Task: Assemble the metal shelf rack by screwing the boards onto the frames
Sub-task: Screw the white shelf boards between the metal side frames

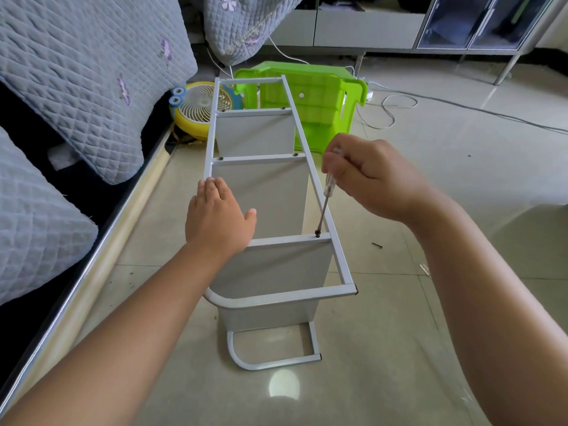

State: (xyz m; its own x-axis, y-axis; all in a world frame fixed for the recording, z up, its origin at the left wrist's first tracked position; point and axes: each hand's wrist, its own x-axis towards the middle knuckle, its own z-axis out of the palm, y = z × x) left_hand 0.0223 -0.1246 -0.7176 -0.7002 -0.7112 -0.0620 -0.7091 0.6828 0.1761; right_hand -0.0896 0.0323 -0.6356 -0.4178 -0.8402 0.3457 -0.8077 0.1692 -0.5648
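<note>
The grey metal shelf rack (310, 173) lies on its side on the tiled floor, its upper frame facing me with three boards (270, 198) standing between the frames. My left hand (219, 216) rests flat, fingers straight, on the left rail near the closest crossbar. My right hand (368, 176) grips a screwdriver (325, 198) with a clear handle. Its tip sits on a dark screw (317, 233) at the right end of that crossbar. Screw heads show at the ends of the two farther crossbars.
A green plastic stool (322, 96) lies tipped over behind the rack, next to a small yellow fan (196, 109). A bed edge with quilted grey covers (76, 87) runs along the left. One loose screw (376, 245) lies on the floor to the right. White cables (396, 103) trail beyond.
</note>
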